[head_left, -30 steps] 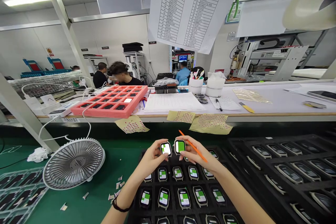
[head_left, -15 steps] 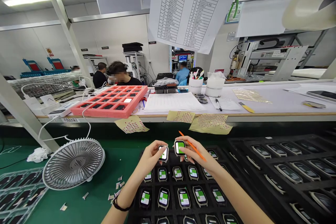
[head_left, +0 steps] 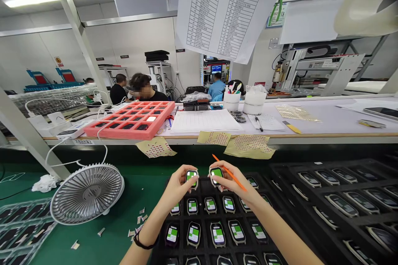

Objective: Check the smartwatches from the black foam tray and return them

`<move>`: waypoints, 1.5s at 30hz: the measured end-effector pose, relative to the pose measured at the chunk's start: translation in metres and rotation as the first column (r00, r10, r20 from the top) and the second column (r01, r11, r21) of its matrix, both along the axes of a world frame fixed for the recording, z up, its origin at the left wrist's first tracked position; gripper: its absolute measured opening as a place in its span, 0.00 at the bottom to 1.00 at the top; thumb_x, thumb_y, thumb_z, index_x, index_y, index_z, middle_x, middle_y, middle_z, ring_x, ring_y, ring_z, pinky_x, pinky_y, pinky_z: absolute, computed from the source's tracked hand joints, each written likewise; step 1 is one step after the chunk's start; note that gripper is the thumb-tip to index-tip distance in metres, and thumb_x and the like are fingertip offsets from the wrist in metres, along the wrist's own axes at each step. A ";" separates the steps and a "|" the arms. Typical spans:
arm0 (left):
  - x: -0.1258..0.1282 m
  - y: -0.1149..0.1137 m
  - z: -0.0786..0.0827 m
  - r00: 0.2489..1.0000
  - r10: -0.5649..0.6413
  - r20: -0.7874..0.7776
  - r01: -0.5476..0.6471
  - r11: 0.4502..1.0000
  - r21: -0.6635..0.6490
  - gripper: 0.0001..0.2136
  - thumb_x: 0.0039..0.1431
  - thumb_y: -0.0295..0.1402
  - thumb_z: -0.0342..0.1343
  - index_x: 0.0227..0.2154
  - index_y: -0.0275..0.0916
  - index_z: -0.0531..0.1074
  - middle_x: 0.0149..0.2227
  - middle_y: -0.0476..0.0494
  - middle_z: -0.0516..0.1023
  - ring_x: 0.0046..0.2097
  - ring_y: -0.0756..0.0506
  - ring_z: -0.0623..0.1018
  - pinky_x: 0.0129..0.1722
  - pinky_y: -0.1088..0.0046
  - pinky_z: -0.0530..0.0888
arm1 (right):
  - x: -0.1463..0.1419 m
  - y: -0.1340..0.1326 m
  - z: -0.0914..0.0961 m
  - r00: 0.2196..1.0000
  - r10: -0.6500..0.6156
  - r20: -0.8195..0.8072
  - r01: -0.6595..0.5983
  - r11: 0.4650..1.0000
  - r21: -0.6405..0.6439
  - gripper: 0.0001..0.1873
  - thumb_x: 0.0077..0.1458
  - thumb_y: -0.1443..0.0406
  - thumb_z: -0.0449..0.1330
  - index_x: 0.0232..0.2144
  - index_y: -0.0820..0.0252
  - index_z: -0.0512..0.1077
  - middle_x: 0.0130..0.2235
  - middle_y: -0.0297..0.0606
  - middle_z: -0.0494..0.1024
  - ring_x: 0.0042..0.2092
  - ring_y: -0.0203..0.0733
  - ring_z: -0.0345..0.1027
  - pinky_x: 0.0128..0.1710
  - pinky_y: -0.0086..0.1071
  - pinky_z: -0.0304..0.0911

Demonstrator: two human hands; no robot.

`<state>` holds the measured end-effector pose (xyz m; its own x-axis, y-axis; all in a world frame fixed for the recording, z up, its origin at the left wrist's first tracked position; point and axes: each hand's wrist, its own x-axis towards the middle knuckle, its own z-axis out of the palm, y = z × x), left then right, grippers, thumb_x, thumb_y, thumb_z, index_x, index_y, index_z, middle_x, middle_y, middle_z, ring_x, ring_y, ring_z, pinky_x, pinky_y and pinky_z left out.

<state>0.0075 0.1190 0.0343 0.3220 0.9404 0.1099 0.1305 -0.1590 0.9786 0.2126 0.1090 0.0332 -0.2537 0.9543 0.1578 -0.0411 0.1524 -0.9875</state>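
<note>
My left hand point(head_left: 180, 181) grips a smartwatch body point(head_left: 191, 177) without a strap, its thumb on the lit green-and-white screen. A second smartwatch body point(head_left: 216, 175) is held in my right hand point(head_left: 231, 180), also with the thumb over its screen. An orange pen-like stick point(head_left: 231, 174) lies across the right hand, its thin tip pointing up and left. Both watches are above the far edge of a black foam tray point(head_left: 205, 219), where several more lit watches point(head_left: 218, 234) sit in rows of slots.
Another black tray point(head_left: 314, 198) with watches lies to the right. A grey fan point(head_left: 87, 193) stands left, near small scraps point(head_left: 139, 218) on the green mat. Clear trays point(head_left: 25, 223) are at far left. The shelf ahead carries a pink foam tray point(head_left: 152, 131) and papers point(head_left: 203, 121). Co-workers sit beyond.
The left watch has turned and tilted slightly, and its screen now shows green and white instead of mostly white. The right watch has shifted a little to the right and tilted.
</note>
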 end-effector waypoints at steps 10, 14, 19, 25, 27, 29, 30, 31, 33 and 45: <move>-0.002 0.006 -0.005 0.997 -0.040 0.059 0.043 0.998 -0.052 0.20 0.51 0.49 0.56 0.39 0.38 0.69 0.29 0.51 0.67 0.23 0.55 0.64 0.18 0.82 0.60 | 0.000 -0.002 0.002 0.992 0.125 0.002 -0.125 0.992 0.024 0.18 0.47 0.64 0.66 0.40 0.56 0.67 0.32 0.32 0.68 0.30 0.36 0.64 0.30 0.31 0.65; -0.003 0.004 -0.004 0.992 -0.113 0.051 0.115 0.993 -0.037 0.20 0.54 0.45 0.56 0.47 0.40 0.66 0.37 0.46 0.69 0.26 0.54 0.67 0.17 0.81 0.55 | 0.003 0.000 0.001 0.995 0.104 -0.004 -0.104 0.994 0.045 0.15 0.49 0.62 0.64 0.40 0.55 0.67 0.34 0.34 0.70 0.28 0.34 0.64 0.29 0.30 0.64; -0.004 0.000 0.000 0.981 -0.183 0.061 0.185 0.982 -0.043 0.25 0.54 0.41 0.56 0.53 0.42 0.60 0.45 0.41 0.68 0.37 0.47 0.73 0.23 0.79 0.62 | 0.006 0.000 0.003 0.998 0.061 0.032 -0.062 0.997 0.048 0.16 0.50 0.61 0.63 0.41 0.55 0.67 0.34 0.34 0.70 0.27 0.34 0.66 0.25 0.28 0.61; -0.004 0.002 0.000 0.994 -0.104 0.016 0.105 0.990 -0.093 0.21 0.58 0.47 0.50 0.50 0.41 0.66 0.33 0.46 0.70 0.31 0.49 0.74 0.18 0.80 0.57 | 0.007 0.000 0.004 0.999 0.022 0.047 -0.025 0.998 0.054 0.15 0.51 0.59 0.63 0.41 0.55 0.67 0.33 0.34 0.70 0.25 0.33 0.65 0.22 0.27 0.58; -0.003 0.002 0.000 0.999 -0.053 -0.001 0.052 0.990 -0.129 0.20 0.58 0.49 0.49 0.46 0.39 0.69 0.27 0.50 0.68 0.25 0.51 0.72 0.16 0.80 0.52 | 0.007 0.001 0.003 0.998 0.020 0.051 -0.023 0.998 0.050 0.15 0.51 0.58 0.62 0.41 0.56 0.68 0.32 0.33 0.70 0.24 0.32 0.65 0.21 0.26 0.57; -0.003 0.003 0.000 0.999 -0.039 0.001 0.038 0.989 -0.142 0.20 0.57 0.49 0.50 0.43 0.39 0.71 0.24 0.51 0.66 0.22 0.53 0.69 0.15 0.81 0.51 | 0.007 0.001 0.002 0.998 0.022 0.054 -0.025 0.999 0.049 0.15 0.51 0.58 0.62 0.41 0.56 0.68 0.31 0.32 0.69 0.23 0.32 0.64 0.20 0.26 0.56; -0.003 0.004 -0.001 0.999 -0.042 0.006 0.042 0.990 -0.137 0.20 0.56 0.49 0.51 0.43 0.39 0.71 0.25 0.52 0.66 0.22 0.53 0.69 0.15 0.81 0.51 | 0.007 0.002 0.002 0.998 0.021 0.055 -0.023 0.999 0.049 0.15 0.51 0.58 0.62 0.40 0.56 0.68 0.31 0.32 0.69 0.22 0.31 0.64 0.19 0.26 0.56; -0.003 0.004 -0.002 0.999 -0.048 0.013 0.049 0.991 -0.127 0.20 0.56 0.48 0.51 0.44 0.40 0.70 0.26 0.51 0.66 0.23 0.53 0.70 0.15 0.82 0.52 | 0.007 0.002 0.002 0.998 0.017 0.055 -0.020 0.999 0.050 0.15 0.51 0.58 0.62 0.40 0.56 0.68 0.31 0.32 0.69 0.22 0.31 0.64 0.19 0.26 0.56; -0.004 0.005 -0.004 0.997 -0.077 0.027 0.080 0.992 -0.100 0.21 0.56 0.47 0.52 0.48 0.41 0.68 0.32 0.48 0.69 0.26 0.52 0.71 0.15 0.82 0.56 | 0.007 0.001 0.003 0.999 0.004 0.049 -0.007 0.999 0.054 0.15 0.51 0.58 0.62 0.41 0.56 0.68 0.31 0.32 0.69 0.23 0.31 0.64 0.20 0.26 0.57; -0.005 0.000 0.003 0.990 -0.139 -0.003 0.138 0.989 -0.059 0.22 0.56 0.40 0.54 0.53 0.42 0.61 0.44 0.40 0.69 0.37 0.47 0.74 0.17 0.81 0.61 | 0.007 -0.001 0.005 0.999 -0.008 0.045 0.006 0.999 0.051 0.16 0.51 0.57 0.62 0.40 0.55 0.67 0.32 0.34 0.71 0.22 0.32 0.62 0.22 0.28 0.57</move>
<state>0.0024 0.1186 0.0369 0.4501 0.8914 0.0533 0.1185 -0.1188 0.9858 0.2191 0.1081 0.0384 -0.2553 0.9469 0.1953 0.0042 0.2030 -0.9792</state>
